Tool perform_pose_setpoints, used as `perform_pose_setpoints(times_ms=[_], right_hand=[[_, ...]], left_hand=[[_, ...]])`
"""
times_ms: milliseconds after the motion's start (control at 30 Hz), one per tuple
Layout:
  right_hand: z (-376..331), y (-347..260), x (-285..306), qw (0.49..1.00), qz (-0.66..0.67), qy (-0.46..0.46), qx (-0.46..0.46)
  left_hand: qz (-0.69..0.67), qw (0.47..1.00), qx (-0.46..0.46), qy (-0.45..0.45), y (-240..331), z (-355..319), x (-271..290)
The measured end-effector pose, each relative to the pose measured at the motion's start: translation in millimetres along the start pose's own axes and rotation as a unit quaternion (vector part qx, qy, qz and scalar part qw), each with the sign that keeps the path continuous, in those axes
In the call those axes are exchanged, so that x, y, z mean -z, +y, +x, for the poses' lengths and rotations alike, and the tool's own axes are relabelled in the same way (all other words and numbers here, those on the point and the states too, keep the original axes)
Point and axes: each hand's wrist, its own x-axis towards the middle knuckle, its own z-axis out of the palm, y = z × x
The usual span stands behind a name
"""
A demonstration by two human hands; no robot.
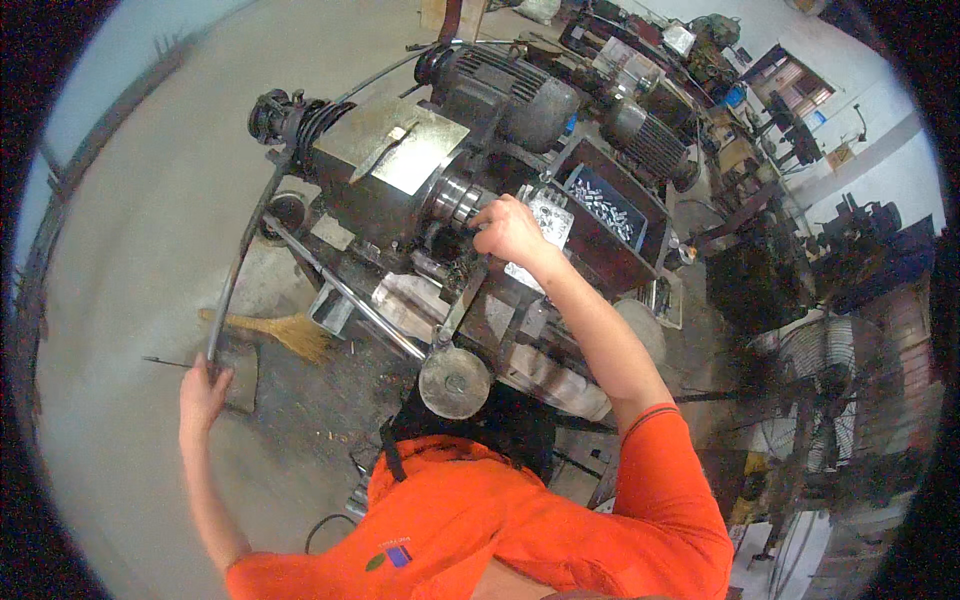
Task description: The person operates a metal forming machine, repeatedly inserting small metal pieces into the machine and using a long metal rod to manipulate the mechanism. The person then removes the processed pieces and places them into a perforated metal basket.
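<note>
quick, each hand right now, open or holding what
Left hand: closed around the long metal lever.
Right hand: fingers curled by the spindle; cannot tell if holding anything.

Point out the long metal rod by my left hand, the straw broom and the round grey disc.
Long metal rod (237,264), head view: on its shaft, above the left hand (206,390).
Straw broom (286,331), head view: on its bristles.
Round grey disc (455,383), head view: on its flat face.

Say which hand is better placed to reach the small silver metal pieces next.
Probably the right hand, by the shiny cylindrical metal spindle and nearer those pieces; the left hand grips a long grey metal rod farther away.
</note>
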Motion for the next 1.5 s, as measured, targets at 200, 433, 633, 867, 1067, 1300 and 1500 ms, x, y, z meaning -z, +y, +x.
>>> perform_pose_setpoints(times_ms=[200, 433, 633, 867, 1067, 1300, 1500], right_hand=[[8, -10, 6, 1.000, -0.009, -0.022, 0.019], [3, -15, 13, 0.999, 0.016, -0.013, 0.029], [4, -4, 7, 0.990, -0.068, 0.023, 0.124], [-26, -13, 19, 0.975, -0.013, 0.134, 0.177], [-137, -11, 62, 0.967, 0.091, 0.236, 0.013], [-303, 24, 86, 0.948, 0.066, 0.166, -0.262], [-428, 97, 67, 0.891, -0.094, 0.170, -0.411]], left_hand=[[0.083, 0.996, 0.025, 0.023, -27, 24, -29], [0.312, 0.947, -0.006, 0.081, -170, 126, 3], [0.356, 0.919, -0.083, 0.148, -194, 178, 15], [0.112, 0.961, -0.058, 0.245, -114, 181, -5], [-0.057, 0.997, 0.054, 0.002, -27, 160, -178], [0.312, 0.900, -0.244, -0.184, 46, 138, -232], [0.327, 0.895, -0.268, -0.140, 58, 156, -210]])
